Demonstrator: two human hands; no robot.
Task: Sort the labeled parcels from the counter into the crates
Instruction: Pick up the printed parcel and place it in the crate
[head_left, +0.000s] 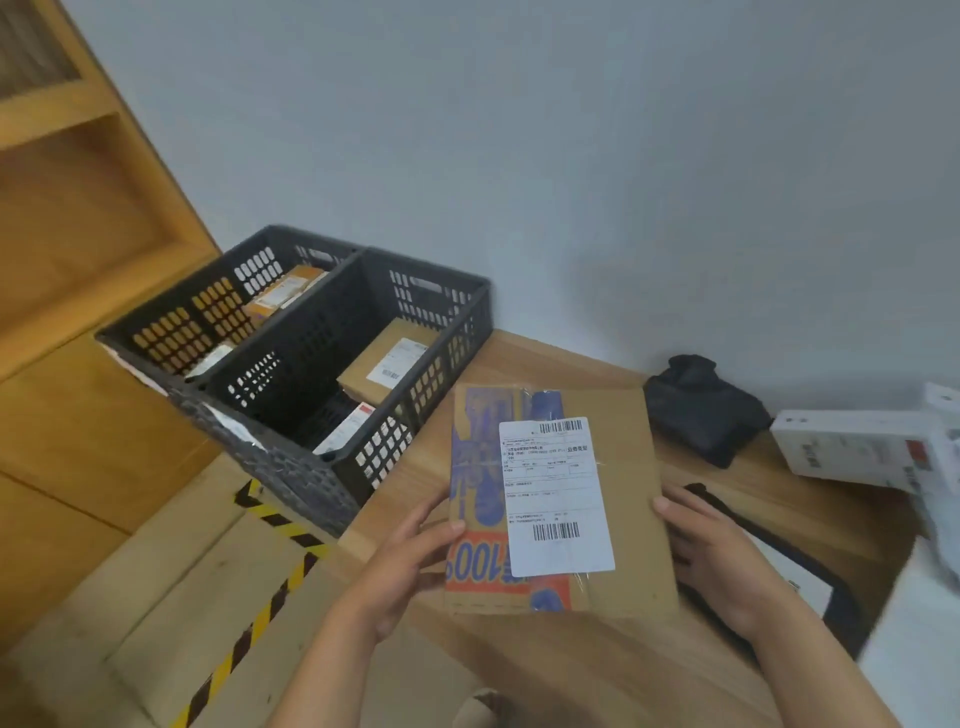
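Both hands hold a flat cardboard parcel (558, 499) above the wooden counter (587, 670). The left hand (402, 569) pinches its left edge, thumb on the face; the right hand (719, 558) grips the right edge. Its white label (555, 493) carries two barcodes (the small print is too blurred to read), and "100" shows upside down. Its long axis runs away from the person. Two dark crates (332, 358) stand beside it, to its left.
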